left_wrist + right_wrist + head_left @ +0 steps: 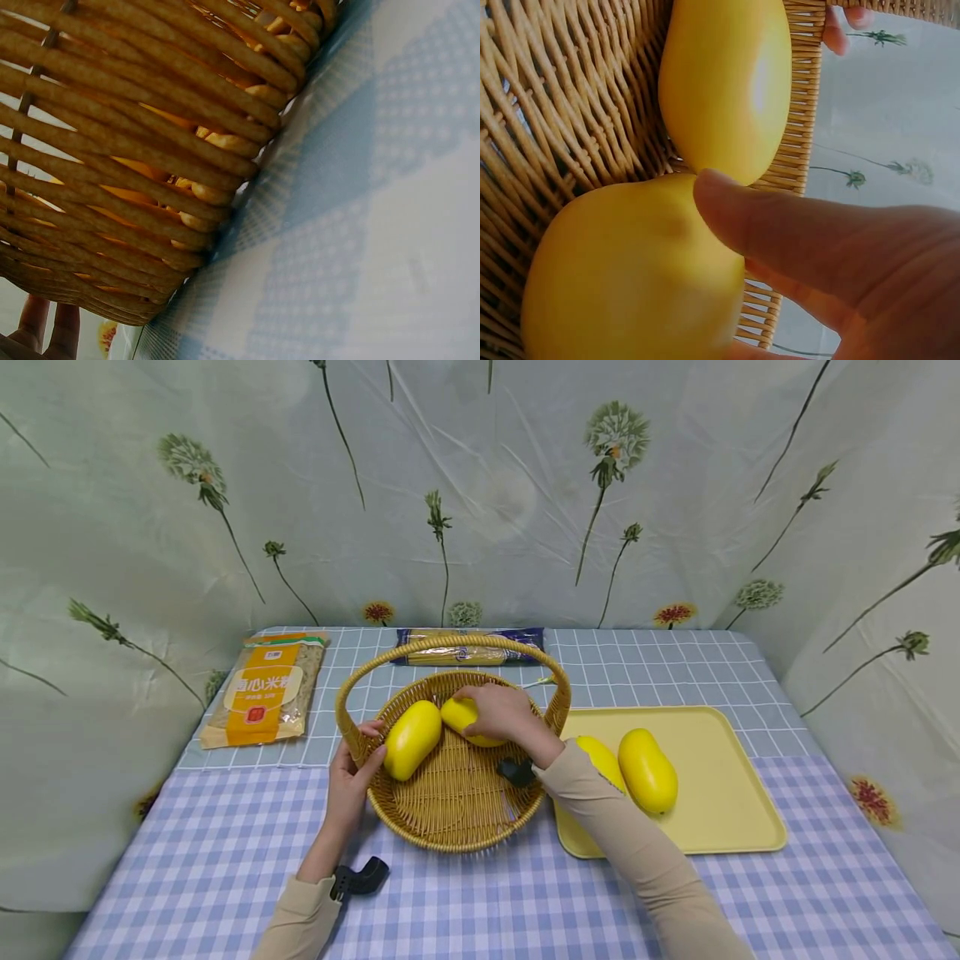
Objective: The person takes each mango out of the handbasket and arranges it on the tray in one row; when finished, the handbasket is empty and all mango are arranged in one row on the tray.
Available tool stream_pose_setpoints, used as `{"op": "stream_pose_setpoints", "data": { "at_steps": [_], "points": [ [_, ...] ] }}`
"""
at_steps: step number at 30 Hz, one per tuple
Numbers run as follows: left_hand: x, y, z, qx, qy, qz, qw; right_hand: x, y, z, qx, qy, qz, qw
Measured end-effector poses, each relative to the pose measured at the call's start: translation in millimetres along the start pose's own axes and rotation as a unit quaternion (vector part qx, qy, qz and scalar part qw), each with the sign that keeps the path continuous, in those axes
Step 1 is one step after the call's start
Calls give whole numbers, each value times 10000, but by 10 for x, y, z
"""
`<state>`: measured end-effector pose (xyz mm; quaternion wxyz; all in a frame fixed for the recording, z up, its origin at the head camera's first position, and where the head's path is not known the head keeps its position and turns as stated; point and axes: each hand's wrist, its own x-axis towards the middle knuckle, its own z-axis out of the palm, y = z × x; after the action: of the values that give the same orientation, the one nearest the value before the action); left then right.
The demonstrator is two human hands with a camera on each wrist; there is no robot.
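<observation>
A round wicker basket with a tall arched handle stands in the middle of the table. My left hand grips its left side at the foot of the handle, thumb at the rim; two of its fingers show beyond the weave in the left wrist view. Inside the basket at the left lies a yellow mango. My right hand holds a second mango within the basket, against the back wall. In the right wrist view its thumb presses on the fruit, end to end with the first mango.
To the right, a yellow tray bears another mango and one more mango partly behind my right sleeve. A bag of grain-like food lies at the back left. Behind the basket is a pasta pack; a curtain closes off the back.
</observation>
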<state>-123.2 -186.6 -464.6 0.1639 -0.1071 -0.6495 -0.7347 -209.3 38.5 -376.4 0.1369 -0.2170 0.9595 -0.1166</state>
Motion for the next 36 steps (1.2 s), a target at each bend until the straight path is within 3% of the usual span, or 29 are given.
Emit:
{"op": "stream_pose_setpoints", "data": {
  "at_steps": [18, 36],
  "points": [
    [-5, -11, 3, 10, 20, -23, 10000, 3, 16, 91, 151, 155, 109, 9997],
    [7, 6, 5, 11, -26, 22, 10000, -27, 54, 105, 179, -111, 116, 9997]
  ]
}}
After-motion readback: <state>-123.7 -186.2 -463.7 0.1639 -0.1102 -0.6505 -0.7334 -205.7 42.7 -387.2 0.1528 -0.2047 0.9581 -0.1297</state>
